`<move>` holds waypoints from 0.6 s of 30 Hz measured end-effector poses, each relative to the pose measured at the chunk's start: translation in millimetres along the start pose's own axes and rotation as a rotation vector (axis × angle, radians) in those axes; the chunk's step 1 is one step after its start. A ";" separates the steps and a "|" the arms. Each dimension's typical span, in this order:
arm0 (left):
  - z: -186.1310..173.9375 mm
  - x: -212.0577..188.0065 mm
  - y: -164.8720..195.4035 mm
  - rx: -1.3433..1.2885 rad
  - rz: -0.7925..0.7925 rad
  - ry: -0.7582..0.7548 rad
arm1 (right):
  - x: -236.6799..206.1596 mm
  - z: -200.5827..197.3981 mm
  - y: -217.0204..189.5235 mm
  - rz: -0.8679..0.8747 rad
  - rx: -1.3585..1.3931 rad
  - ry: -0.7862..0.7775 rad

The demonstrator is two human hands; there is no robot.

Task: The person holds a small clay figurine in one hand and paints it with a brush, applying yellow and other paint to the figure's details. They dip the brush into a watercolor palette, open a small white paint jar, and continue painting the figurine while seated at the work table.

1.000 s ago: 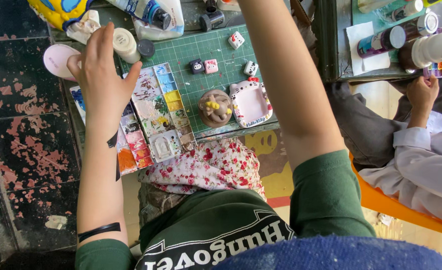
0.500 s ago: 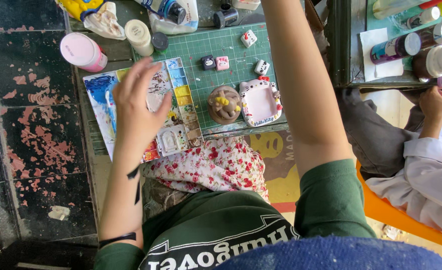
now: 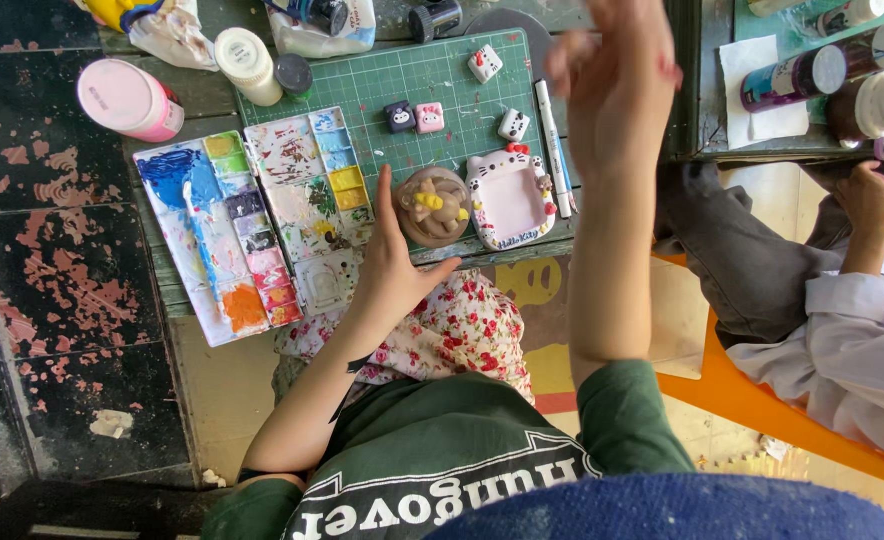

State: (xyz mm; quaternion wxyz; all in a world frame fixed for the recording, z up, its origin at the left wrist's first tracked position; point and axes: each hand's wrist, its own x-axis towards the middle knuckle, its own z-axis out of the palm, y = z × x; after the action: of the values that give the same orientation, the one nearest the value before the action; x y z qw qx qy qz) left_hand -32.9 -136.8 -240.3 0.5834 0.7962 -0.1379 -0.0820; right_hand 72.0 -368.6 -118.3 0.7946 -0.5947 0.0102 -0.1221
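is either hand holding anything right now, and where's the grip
Neither hand clearly grips anything. The left hand lies open on the table edge beside the round brown clay piece. The right hand is raised, blurred, fingers spread, apparently empty.

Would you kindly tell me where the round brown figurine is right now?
In the head view the round brown figurine sits near the table's front edge, between the paint palette and the white cat-shaped tray, with the left hand touching it.

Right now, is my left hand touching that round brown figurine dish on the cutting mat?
Touching. The head view shows the left hand lying against the left edge of the round brown figurine dish, thumb tucked under its lower rim, with no gap visible between them.
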 end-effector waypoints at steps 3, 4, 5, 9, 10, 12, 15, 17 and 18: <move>7.0 6.4 -1.8 0.026 0.072 0.045 | -78.8 -30.8 41.8 -0.087 0.038 0.071; 10.2 6.8 -3.1 0.015 0.066 0.063 | -102.1 -42.6 58.0 -0.096 0.054 0.138; 13.1 6.9 -3.7 0.004 0.060 0.080 | -124.4 -51.3 73.7 -0.104 0.069 0.207; 20.5 8.6 -2.7 -0.022 0.056 0.130 | -173.5 -66.2 103.4 -0.032 0.225 0.282; 20.7 9.1 -2.5 0.002 0.096 0.139 | -177.6 -66.0 104.1 -0.012 0.256 0.290; 19.4 8.6 -2.6 0.051 0.175 0.150 | -182.5 -65.0 102.2 0.016 0.283 0.294; 13.2 1.1 -4.3 0.001 0.169 0.136 | -190.5 -69.5 98.0 -0.040 0.227 0.275; 6.8 -3.8 -7.3 -0.035 0.124 0.099 | -195.9 -74.8 98.4 -0.097 0.168 0.253; 4.6 -6.3 -8.4 -0.052 0.099 0.082 | -198.8 -76.1 98.8 -0.115 0.143 0.246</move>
State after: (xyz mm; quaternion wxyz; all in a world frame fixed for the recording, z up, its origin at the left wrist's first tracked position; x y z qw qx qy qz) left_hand -39.2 -136.6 -249.9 0.6126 0.7755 -0.1510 -0.0239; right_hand -115.1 -373.4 -259.8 0.8193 -0.5168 0.0644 -0.2398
